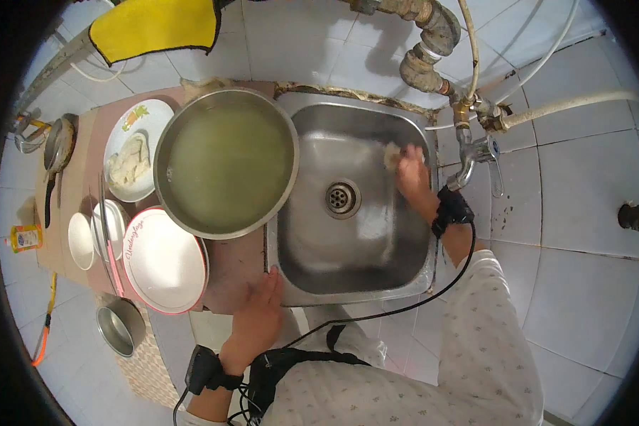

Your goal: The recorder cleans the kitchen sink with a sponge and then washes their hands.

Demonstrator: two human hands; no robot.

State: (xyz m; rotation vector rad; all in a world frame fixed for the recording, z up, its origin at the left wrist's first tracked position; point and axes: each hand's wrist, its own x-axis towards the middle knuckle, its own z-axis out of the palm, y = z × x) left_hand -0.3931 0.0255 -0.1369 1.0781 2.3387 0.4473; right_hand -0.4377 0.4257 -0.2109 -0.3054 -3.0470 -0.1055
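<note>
My right hand (412,175) presses a pale, blurred scrubbing pad or sponge (391,156) against the upper right wall of the stainless steel sink (309,250). Only part of the pad shows past my fingers. The basin holds no dishes, and its drain strainer (342,199) is uncovered. My left hand (259,306) lies with fingers extended on the front edge of the brown counter (234,277), beside the sink's lower left corner, holding nothing. A wide metal basin (226,165) of cloudy greenish water stands left of the sink, its rim slightly over the sink's edge.
Left on the counter are a plate (114,160) with a whitish cloth-like lump (130,162), stacked red-rimmed plates (165,261), bowls (81,239) and a small frying pan (58,146). A metal tap (466,170) juts at the right; a yellow cloth (157,26) hangs above. A black cable (399,311) trails from my right wrist.
</note>
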